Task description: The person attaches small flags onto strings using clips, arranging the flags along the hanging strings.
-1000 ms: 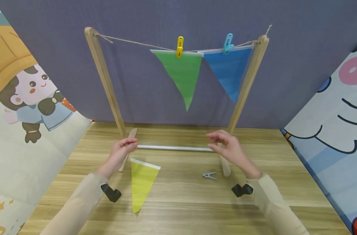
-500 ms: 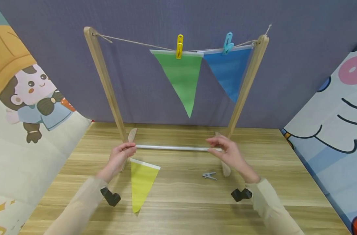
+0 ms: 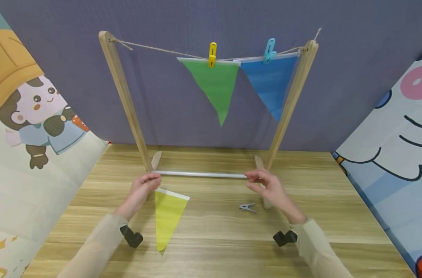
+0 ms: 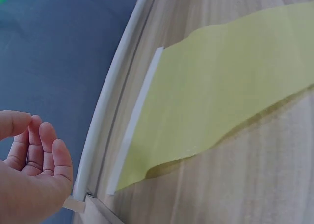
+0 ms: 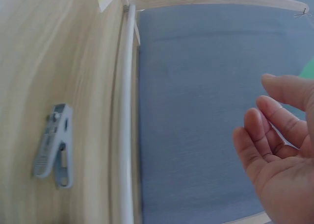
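My left hand (image 3: 144,188) hovers above the yellow pennant (image 3: 170,216), near the frame's left foot. Its fingers curl loosely with the thumb near them, and the left wrist view has nothing between them. My right hand (image 3: 268,186) is raised by the right foot, fingers loosely bent and the thumb apart, holding nothing. A grey clothespin (image 3: 247,207) lies below it on the table. Overhead, a yellow clothespin (image 3: 212,55) clips a green pennant (image 3: 216,87) to the string, and a light blue clothespin (image 3: 269,51) clips a blue pennant (image 3: 268,85).
The string (image 3: 162,50) spans two wooden posts, the left post (image 3: 125,98) and the right post (image 3: 291,104). A white rod (image 3: 200,174) joins them low down. Behind stands a grey-blue panel (image 3: 183,127); printed cartoon sheets flank the wooden table (image 3: 211,247).
Both hands have dropped slightly towards the person, and the right fingers have shifted a little. The green pennant's tip has swung. The clothespins and the yellow pennant stay where they were.
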A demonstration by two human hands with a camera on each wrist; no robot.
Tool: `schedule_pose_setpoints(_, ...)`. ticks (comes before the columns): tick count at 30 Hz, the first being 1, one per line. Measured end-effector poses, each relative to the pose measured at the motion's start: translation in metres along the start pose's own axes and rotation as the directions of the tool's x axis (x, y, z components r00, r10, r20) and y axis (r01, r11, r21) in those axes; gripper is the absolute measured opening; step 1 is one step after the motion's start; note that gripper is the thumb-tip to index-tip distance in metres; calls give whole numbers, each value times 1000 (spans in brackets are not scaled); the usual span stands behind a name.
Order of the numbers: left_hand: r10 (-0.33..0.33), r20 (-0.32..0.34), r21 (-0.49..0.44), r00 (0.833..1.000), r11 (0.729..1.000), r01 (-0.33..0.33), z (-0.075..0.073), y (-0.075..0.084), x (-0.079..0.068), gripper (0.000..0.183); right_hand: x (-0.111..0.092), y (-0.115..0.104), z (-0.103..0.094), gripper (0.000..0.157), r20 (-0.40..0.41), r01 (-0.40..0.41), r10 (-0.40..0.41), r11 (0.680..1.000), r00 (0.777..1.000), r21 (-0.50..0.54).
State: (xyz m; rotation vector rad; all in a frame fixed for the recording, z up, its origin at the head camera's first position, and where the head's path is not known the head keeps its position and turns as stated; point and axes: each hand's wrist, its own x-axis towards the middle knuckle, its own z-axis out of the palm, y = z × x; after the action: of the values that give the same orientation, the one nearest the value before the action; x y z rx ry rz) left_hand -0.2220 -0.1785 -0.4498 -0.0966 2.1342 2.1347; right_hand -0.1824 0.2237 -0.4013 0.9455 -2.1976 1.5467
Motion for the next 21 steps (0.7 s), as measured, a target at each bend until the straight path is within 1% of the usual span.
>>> schedule_pose_setpoints(4, -14, -10, 14, 1000, 1000, 14, -1, -4, -1, 25, -8, 3, 1, 26, 8, -41, 41, 999, 999, -20)
schedule_pose_setpoints(10, -21, -19, 44, 1000, 999, 22, -2, -11, -3, 29, -19, 10, 5, 28, 2, -52, 53, 998, 999, -26)
schedule_pose_setpoints(16, -36, -21, 77, 999, 996, 38, -4, -20, -4, 37, -29, 16, 8, 27, 10, -121, 122, 992, 992, -45)
schedule_pose_setpoints(21, -35, -42, 118, 999, 992, 39, -3, -27, -4, 36, -36, 22, 11, 27, 19, -156, 158, 985, 987, -75)
